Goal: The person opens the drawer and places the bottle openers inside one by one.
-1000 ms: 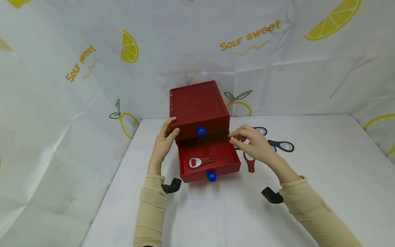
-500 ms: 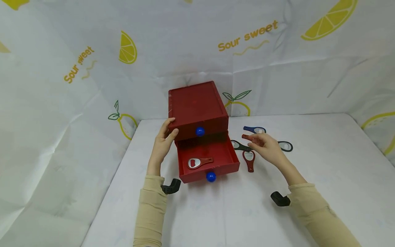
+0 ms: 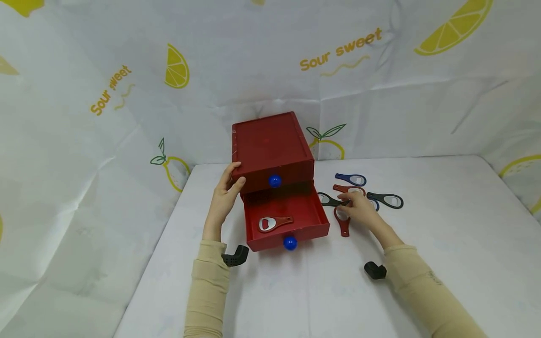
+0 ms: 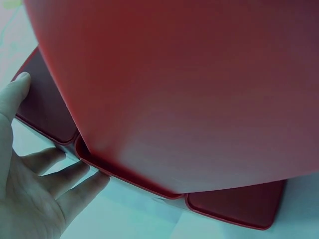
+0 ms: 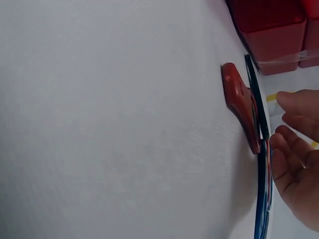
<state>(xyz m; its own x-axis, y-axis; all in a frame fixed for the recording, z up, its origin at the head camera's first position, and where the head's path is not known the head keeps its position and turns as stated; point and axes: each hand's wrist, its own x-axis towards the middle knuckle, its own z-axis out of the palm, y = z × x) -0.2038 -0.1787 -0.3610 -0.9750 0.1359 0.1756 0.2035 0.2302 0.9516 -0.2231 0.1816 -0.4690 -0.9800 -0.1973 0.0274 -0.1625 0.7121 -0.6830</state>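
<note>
A red cabinet point(image 3: 270, 141) with blue knobs stands at the back, its lower drawer point(image 3: 310, 230) pulled out. Inside that drawer lies one brown-red bottle opener point(image 3: 274, 222). My left hand point(image 3: 221, 199) holds the cabinet's front left corner, thumb on the front and fingers along the side. My right hand point(image 3: 359, 209) reaches over the bottle openers to the right, fingertips on either side of the black bottle opener's handle point(image 3: 331, 201). Whether they touch it is unclear. A red bottle opener point(image 5: 238, 97) lies just beside, handle toward me.
Farther back are a blue bottle opener point(image 3: 351, 179) and an orange-red one point(image 3: 346, 188). Another black bottle opener point(image 3: 386, 200) lies to the right, over a partly hidden blue one point(image 3: 374, 204). A white printed cloth point(image 3: 270, 61) hangs behind the table point(image 3: 296, 295).
My right hand has moved from beside the drawer's right edge to the right, then down over the black bottle opener. My left hand stays on the cabinet.
</note>
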